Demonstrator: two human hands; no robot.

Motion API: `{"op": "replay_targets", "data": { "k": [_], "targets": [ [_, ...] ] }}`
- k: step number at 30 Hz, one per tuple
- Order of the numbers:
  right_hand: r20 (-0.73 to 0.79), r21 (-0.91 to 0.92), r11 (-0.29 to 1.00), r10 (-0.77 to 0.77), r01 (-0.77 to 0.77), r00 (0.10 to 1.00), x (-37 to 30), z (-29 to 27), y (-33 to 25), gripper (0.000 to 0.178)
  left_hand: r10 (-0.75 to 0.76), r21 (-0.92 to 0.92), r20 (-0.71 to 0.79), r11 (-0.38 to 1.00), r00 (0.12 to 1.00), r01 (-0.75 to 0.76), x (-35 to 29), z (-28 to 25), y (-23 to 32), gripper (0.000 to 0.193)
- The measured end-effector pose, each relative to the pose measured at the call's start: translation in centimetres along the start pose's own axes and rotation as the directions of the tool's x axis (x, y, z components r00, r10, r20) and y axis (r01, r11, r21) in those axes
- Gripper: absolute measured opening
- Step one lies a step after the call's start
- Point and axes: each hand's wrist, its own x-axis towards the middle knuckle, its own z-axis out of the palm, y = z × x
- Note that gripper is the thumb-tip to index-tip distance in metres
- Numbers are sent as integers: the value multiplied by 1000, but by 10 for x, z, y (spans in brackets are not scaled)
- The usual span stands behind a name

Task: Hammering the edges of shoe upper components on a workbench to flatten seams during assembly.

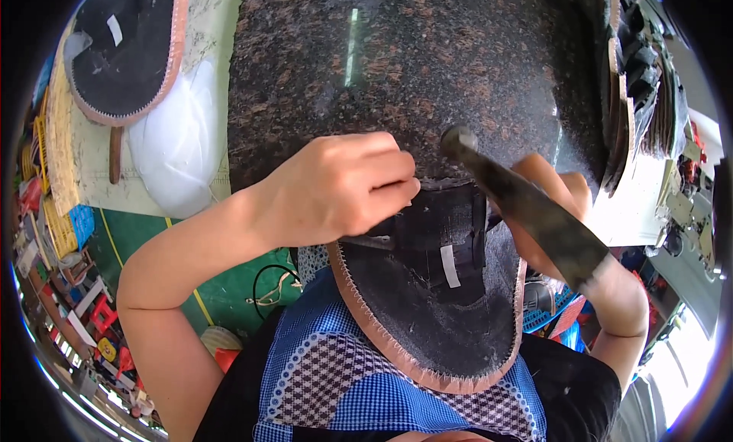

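Observation:
A black panel (427, 312) with a rounded end and a notched, folded-over brown edge lies across my lap, its far end on the near edge of a dark speckled stone slab (397, 68). A small white label (450, 266) is on the panel. My left hand (359, 186) is closed, its fingers bent and pinching the panel's far edge. My right hand (550, 205) is wrapped round a hammer, whose handle is mostly hidden. The metal hammer head (527, 205) has a round face pointing at the slab, just right of my left fingers, and a broad flat end toward my wrist.
A similar black panel (126, 53) lies at the far left beside a white plastic bag (179, 144). A wooden stick (115, 156) pokes out beneath that panel. Stacked dark pieces (641, 83) stand along the right of the slab. A blue checked apron (382, 404) covers my lap.

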Motion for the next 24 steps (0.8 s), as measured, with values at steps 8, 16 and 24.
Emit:
{"op": "replay_targets", "data": {
  "k": [8, 16, 24],
  "targets": [
    [205, 33, 994, -107, 103, 973, 4, 1, -8, 23, 7, 283, -180, 958, 984, 45, -19, 16, 21, 21],
    [166, -81, 965, -233, 249, 958, 13, 0, -15, 27, -238, 73, -378, 956, 895, 285, -26, 32, 32, 23],
    [180, -25, 986, -158, 165, 971, 9, 12, -7, 24, -271, 176, -437, 910, 858, 377, -28, 33, 37, 27]
  ]
}}
